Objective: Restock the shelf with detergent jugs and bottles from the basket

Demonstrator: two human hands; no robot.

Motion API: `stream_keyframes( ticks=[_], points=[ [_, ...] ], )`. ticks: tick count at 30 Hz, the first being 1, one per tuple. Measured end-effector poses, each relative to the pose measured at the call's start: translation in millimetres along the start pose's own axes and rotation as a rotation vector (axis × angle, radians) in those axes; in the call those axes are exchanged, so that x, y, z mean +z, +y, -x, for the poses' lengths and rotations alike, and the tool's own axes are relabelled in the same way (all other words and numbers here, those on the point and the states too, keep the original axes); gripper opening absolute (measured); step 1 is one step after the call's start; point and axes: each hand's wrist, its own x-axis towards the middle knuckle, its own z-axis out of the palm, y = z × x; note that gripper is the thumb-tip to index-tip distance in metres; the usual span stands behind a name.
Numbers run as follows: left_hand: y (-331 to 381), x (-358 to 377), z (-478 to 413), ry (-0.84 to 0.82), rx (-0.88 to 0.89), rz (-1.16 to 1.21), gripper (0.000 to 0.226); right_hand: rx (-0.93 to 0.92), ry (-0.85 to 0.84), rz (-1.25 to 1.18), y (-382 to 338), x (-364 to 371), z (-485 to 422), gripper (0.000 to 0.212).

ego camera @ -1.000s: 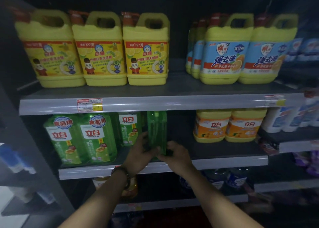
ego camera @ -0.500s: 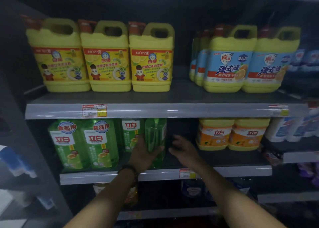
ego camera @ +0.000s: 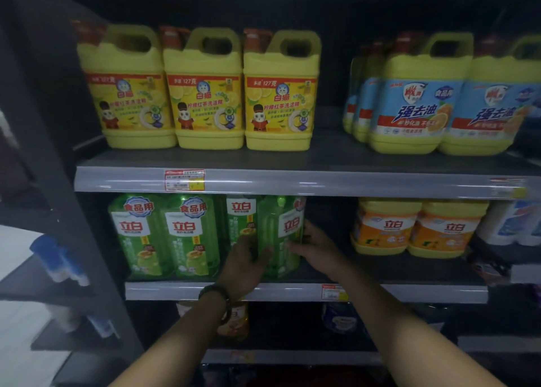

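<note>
Reaches up from the bottom edge of view with two bare forearms. Wears a dark beaded band (ego camera: 215, 293) on the left wrist. Wraps the left hand (ego camera: 247, 265) round the lower left side of a green bottle (ego camera: 282, 240), thumb and fingers curled against the plastic. Sets the right hand (ego camera: 317, 249) on the bottle's right side, thumb across the front and fingers curved toward the back.

Holds that bottle upright near the front edge of the middle shelf (ego camera: 395, 271), about midway along it. Shows as translucent, smooth, tall plastic with a white label turned rightward. Stands just beside a slimmer green neighbour (ego camera: 240, 222) on its left; cannot tell whether touching.

Shares the dark matte shelf with rounded green bottles (ego camera: 190, 237) toward the left end and squat orange-labelled jugs (ego camera: 389, 228) toward the right end.

Farther up, lines the upper shelf (ego camera: 328, 158) with blocky yellow jugs (ego camera: 205, 93) at the left, each with a moulded loop handle and reddish cap, and blue-labelled jugs (ego camera: 421, 102) at the right. Carries a red-and-white price tag (ego camera: 184, 180) on its glossy grey front edge.
</note>
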Motion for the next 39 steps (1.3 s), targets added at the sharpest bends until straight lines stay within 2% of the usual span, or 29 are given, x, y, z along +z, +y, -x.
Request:
stream_keyframes(
  ticks=[2,4,7,9,17,21,25,30,36,38,39],
  points=[
    [-8.3,-0.2,7.5,0.088,-0.025,-0.016,0.021,-0.017,0.017,0.091,1.8,6.2,0.6,0.056],
    [-16.7,0.6,14.6,0.057,-0.027,-0.005,0.031,-0.031,0.038,0.145,2.8,13.4,0.4,0.06],
    [-36.3,0.4,22.2,0.006,0.033,-0.043,0.06,-0.038,0.084,0.202,1.2,25.1,3.5,0.063],
    [-43.2,-0.2,28.1,0.023,0.062,-0.06,0.066,-0.042,0.111,0.228,-0.1,32.6,3.7,0.061],
    [-50.3,-22.6,36.1,0.208,0.16,-0.247,0.056,-0.054,0.172,0.315,-11.6,73.7,-3.7,0.063],
    [-51.7,-32.9,35.9,0.213,0.12,-0.3,0.034,-0.047,0.182,0.323,-15.8,93.2,-9.0,0.061],
    [-63.6,-43.2,33.0,0.175,0.128,-0.342,0.05,-0.032,0.195,0.358,-20.7,108.6,-11.9,0.064],
    [-64.9,-44.8,26.5,0.197,0.128,-0.353,0.032,0.009,0.187,0.396,-22.7,116.6,-15.0,0.067],
    [-49.4,-54.5,24.5,0.153,0.108,-0.565,0.024,0.048,0.137,0.436,-32.1,111.8,-9.4,0.06],
    [-44.7,-62.1,29.7,0.113,0.073,-0.719,0.014,0.023,0.076,0.484,-35.3,105.4,1.9,0.051],
    [-43.1,-67.9,35.0,0.101,0.044,-0.792,0.017,-0.015,0.063,0.548,-39.1,100.3,11.4,0.046]
  ],
)
